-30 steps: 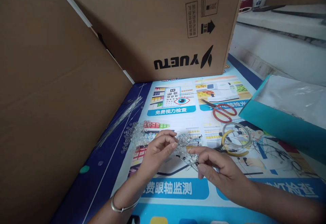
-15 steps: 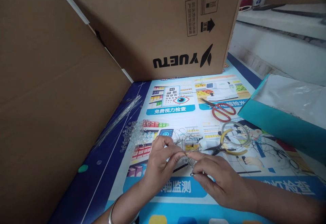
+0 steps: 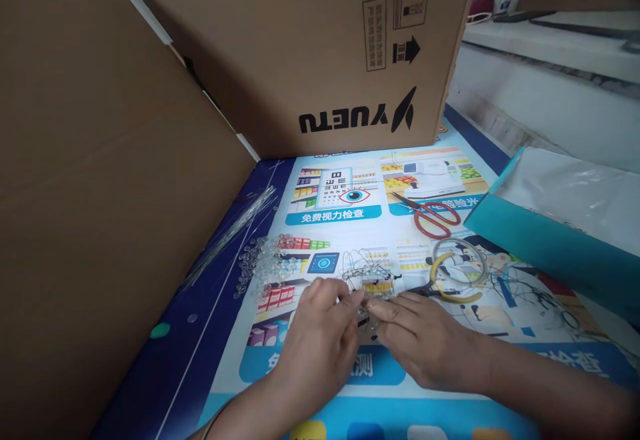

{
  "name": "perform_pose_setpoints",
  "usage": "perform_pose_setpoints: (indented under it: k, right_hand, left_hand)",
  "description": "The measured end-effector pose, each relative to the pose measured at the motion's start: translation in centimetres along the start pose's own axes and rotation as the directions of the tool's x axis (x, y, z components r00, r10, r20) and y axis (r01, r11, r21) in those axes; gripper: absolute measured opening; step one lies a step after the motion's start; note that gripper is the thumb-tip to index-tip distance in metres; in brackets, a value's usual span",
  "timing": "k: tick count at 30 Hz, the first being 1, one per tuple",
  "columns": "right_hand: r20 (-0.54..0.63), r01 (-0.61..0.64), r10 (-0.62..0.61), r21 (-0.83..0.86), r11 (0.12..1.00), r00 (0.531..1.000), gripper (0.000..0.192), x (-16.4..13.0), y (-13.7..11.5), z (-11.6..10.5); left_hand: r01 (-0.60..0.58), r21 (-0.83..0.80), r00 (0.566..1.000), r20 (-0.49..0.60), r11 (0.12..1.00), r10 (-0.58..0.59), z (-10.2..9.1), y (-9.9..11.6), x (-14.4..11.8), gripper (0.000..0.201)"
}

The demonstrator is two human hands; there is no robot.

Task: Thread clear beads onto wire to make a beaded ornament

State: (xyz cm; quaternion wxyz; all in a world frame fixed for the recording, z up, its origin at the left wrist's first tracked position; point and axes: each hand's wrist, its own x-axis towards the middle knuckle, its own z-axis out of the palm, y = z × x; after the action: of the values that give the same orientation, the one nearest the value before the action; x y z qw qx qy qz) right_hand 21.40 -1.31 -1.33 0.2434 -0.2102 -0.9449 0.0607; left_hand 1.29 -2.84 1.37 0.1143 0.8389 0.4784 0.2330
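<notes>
Both hands meet near the middle of the printed sheet, fingertips almost touching. My left hand (image 3: 320, 333) is closed in a pinch on thin wire, which is too fine to follow between the fingers. Opposite it, my right hand (image 3: 430, 343) also pinches the wire, its fingers curled under. Clear beads on wire (image 3: 367, 320) hang just below the fingertips. Just beyond the hands lies a loose tangle of thin wires (image 3: 367, 267) with small dark ends. Pliers with yellow handles (image 3: 456, 297) rest beyond my right hand, jaws pointing left.
A heap of clear beads (image 3: 265, 267) lies left of the hands, near a bundle of thin straight wires (image 3: 235, 233). Red-handled scissors (image 3: 435, 220), a wire coil (image 3: 483, 260) and a teal box (image 3: 545, 240) are on the right. Cardboard (image 3: 350, 47) walls the back and left.
My left hand has rolled over and moved slightly nearer to me. My right hand's fingers have curled in; the dark-tipped wire end under them no longer shows. The view has shifted slightly.
</notes>
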Motion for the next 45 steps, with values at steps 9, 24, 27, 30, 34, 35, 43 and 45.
perform_pose_setpoints:
  k: [9, 24, 27, 30, 34, 35, 43, 45]
  right_hand:
    - [0.04, 0.083, -0.078, -0.127, 0.988, 0.996, 0.016, 0.0, -0.3, 0.4]
    - [0.152, 0.221, -0.177, -0.358, 0.907, 0.972, 0.021, 0.6, -0.9, -0.7]
    - [0.163, 0.211, -0.162, -0.353, 0.912, 0.973, 0.021, 0.7, -1.0, -0.7]
    - [0.162, 0.209, -0.161, -0.344, 0.916, 0.974, 0.02, 0.8, -1.0, -0.8]
    - [0.144, 0.209, -0.169, -0.346, 0.915, 0.975, 0.018, 0.7, -0.9, -1.0]
    - [0.137, 0.209, -0.171, -0.348, 0.914, 0.976, 0.018, 0.7, -0.9, -1.0]
    - [0.074, 0.206, -0.192, -0.361, 0.91, 0.979, 0.015, 0.8, -1.0, -1.2]
    - [0.066, 0.205, -0.195, -0.364, 0.908, 0.979, 0.014, 0.9, -1.0, -1.2]
  left_hand:
    - [0.091, -0.168, 0.995, -0.032, 0.982, -0.098, 0.8, -0.3, -0.6, 0.023]
    - [-0.066, -0.052, 0.978, -0.203, 0.996, 0.054, 2.0, -0.4, -1.2, 0.033]
    - [-0.073, -0.041, 0.974, -0.219, 0.996, 0.062, 2.1, -0.3, -1.2, 0.03]
    - [-0.064, -0.027, 0.973, -0.224, 0.998, 0.056, 2.2, -0.3, -1.2, 0.027]
    - [-0.053, -0.021, 0.974, -0.219, 0.998, 0.047, 2.2, -0.3, -1.2, 0.026]
    - [-0.052, -0.026, 0.974, -0.221, 0.998, 0.045, 2.1, -0.3, -1.2, 0.025]
    - [0.149, -0.335, 0.961, -0.171, 0.931, -0.215, 1.0, 0.5, 0.0, 0.012]
    - [0.221, -0.413, 0.947, -0.126, 0.884, -0.295, 0.8, 0.6, 0.1, 0.012]
